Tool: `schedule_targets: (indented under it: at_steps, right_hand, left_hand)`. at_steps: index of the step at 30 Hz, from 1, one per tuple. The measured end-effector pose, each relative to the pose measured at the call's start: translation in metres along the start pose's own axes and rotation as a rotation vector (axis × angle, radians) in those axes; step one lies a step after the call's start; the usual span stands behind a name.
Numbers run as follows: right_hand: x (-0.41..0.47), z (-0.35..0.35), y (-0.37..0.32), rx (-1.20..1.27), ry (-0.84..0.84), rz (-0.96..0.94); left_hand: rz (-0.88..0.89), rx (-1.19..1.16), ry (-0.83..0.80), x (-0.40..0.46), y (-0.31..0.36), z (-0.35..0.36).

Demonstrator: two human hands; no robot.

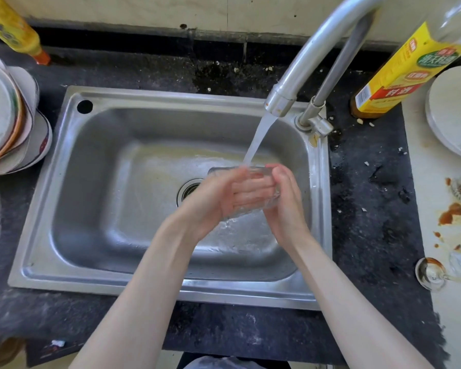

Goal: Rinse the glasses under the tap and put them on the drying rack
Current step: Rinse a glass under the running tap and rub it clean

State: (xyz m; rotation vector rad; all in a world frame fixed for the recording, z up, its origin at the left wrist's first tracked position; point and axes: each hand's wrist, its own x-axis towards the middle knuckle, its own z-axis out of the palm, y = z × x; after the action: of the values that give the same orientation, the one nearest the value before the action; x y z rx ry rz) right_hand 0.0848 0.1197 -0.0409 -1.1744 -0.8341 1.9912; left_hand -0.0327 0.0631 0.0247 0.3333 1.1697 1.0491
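Observation:
A clear glass (pixel 250 193) lies on its side between both hands above the steel sink (pixel 96 187). Water runs from the tap (pixel 290 89) onto its rim. My right hand (pixel 285 206) grips the glass from the right, fingers curled over its top. My left hand (pixel 213 206) has its fingers reaching inside the glass; they show through the wall. The glass's lower part is blurred by water.
Stacked plates and bowls (pixel 8 121) stand left of the sink, with a yellow bottle (pixel 14 25) behind them. On the right are a yellow-labelled bottle (pixel 399 73), a white plate (pixel 455 113), a dirty spoon (pixel 431 272) and sauce stains (pixel 450 214) on the counter.

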Motion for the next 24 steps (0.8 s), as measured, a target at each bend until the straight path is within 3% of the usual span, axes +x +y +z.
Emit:
schedule_targets:
  at_steps: [2, 4, 8, 12, 17, 19, 21, 24]
  right_hand:
    - [0.0, 0.001, -0.002, -0.016, -0.034, -0.023]
    - [0.003, 0.0, -0.003, -0.037, -0.053, 0.045]
    - [0.005, -0.005, -0.004, -0.116, -0.106, 0.356]
    - [0.006, 0.002, -0.012, 0.105, -0.055, 0.566]
    - [0.01, 0.011, -0.008, 0.295, -0.036, 0.484]
    - [0.009, 0.009, -0.005, 0.35, -0.063, 0.43]
    - [0.006, 0.007, -0.006, 0.421, -0.093, 0.355]
    - [0.004, 0.003, -0.007, 0.457, -0.127, 0.232]
  left_hand:
    - [-0.026, -0.193, 0.002, 0.002, 0.001, -0.006]
    - [0.018, -0.112, 0.038, 0.002, -0.003, -0.008]
    - [0.167, 0.42, 0.109, -0.001, -0.01, -0.009]
    - [0.285, 1.173, 0.157, -0.005, -0.008, -0.006]
    - [0.316, 1.55, 0.152, 0.0, -0.005, 0.007]
    - [0.276, 1.577, 0.162, 0.006, -0.006, 0.008]
    - [0.254, 1.422, 0.143, 0.007, -0.009, 0.01]
    - [0.231, 0.802, 0.119, 0.003, -0.01, 0.015]
